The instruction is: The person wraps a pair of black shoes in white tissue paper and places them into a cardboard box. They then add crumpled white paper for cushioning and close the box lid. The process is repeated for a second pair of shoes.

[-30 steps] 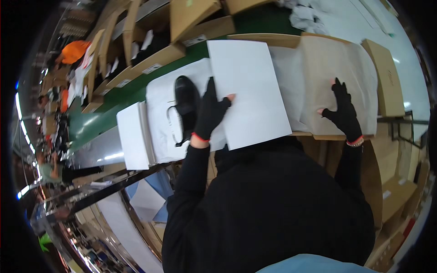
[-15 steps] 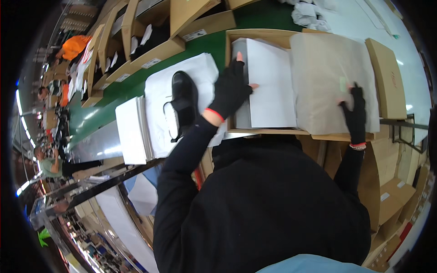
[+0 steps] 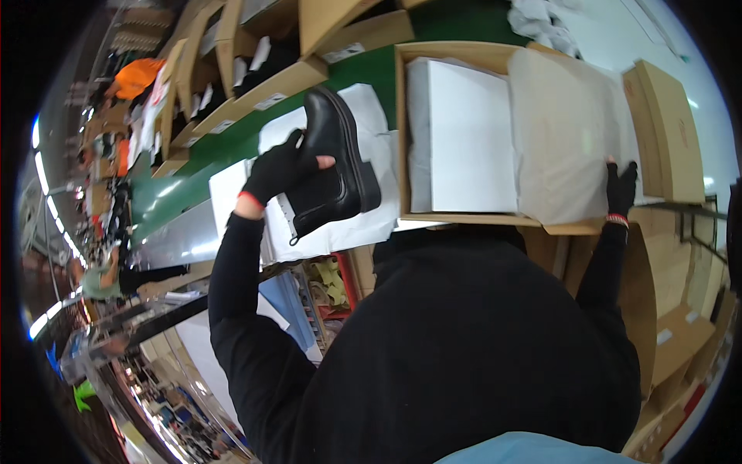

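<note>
A black ankle boot [image 3: 326,131] with a thick sole and a pull loop lies tipped on its side over white paper [image 3: 380,182]. My left hand [image 3: 280,168], in a black fingerless glove, is closed around the boot's shaft. Right of it stands an open brown shoebox [image 3: 402,85], lined with grey tissue and holding a white sheet [image 3: 471,139]. Pale tissue paper [image 3: 564,139] spreads from the box toward the right. My right hand [image 3: 621,188], gloved alike, rests at the tissue's right edge, fingers apart.
A closed brown carton [image 3: 671,131] sits at the far right. Open boxes with dark footwear [image 3: 267,66] line the green surface [image 3: 379,66] at the upper left. Crumpled white paper [image 3: 545,23] lies at the back. Other people, one in orange [image 3: 139,77], are farther left.
My left hand has moved left from the shoebox and taken hold of the boot, which is now turned and raised on its side. My right hand has slid to the tissue's right edge.
</note>
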Demonstrator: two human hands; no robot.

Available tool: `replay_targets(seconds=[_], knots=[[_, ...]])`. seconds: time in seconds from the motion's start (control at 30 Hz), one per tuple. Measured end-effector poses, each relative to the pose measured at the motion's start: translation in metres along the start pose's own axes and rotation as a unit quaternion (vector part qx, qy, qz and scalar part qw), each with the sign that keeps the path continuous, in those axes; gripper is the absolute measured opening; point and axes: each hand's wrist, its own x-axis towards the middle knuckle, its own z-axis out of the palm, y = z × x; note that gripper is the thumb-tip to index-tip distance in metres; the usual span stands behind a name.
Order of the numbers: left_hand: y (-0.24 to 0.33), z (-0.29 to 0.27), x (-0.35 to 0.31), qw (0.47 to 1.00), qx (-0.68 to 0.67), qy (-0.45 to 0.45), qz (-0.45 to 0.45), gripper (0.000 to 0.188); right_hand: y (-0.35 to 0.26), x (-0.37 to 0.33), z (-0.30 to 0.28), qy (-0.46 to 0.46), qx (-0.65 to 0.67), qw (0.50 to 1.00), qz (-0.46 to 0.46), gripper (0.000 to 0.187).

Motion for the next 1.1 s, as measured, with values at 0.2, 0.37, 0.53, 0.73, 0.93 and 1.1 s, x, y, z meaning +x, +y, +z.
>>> replay_targets(seconds=[0.2, 0.37, 0.53, 0.73, 0.93, 1.1], knots=[[0.124, 0.024, 0.011, 0.957, -0.176, 0.039, 0.227, 0.089, -0.011, 0.015, -0.023, 0.094, 0.099, 0.99, -0.016, 0.064], [0.202, 0.088, 0.062, 0.967, -0.073, -0.021, 0.244, 0.101, -0.015, 0.018, -0.053, 0.147, 0.061, 0.985, -0.066, 0.051], [0.225, 0.15, 0.076, 0.95, 0.054, 0.095, 0.292, 0.089, -0.088, 0.012, -0.132, 0.043, 0.301, 0.949, -0.085, 0.047], [0.183, 0.124, 0.073, 0.885, -0.329, 0.026, 0.328, 0.075, -0.196, -0.033, -0.18, -0.491, 0.629, 0.536, -0.276, 0.061], [0.133, 0.059, 0.009, 0.769, -0.565, -0.092, 0.285, 0.088, -0.228, -0.083, -0.096, -0.337, 0.426, 0.727, -0.42, 0.079], [0.102, 0.072, 0.008, 0.85, -0.477, -0.06, 0.216, 0.104, -0.275, -0.139, -0.074, -0.352, 0.277, 0.706, -0.549, 0.1]])
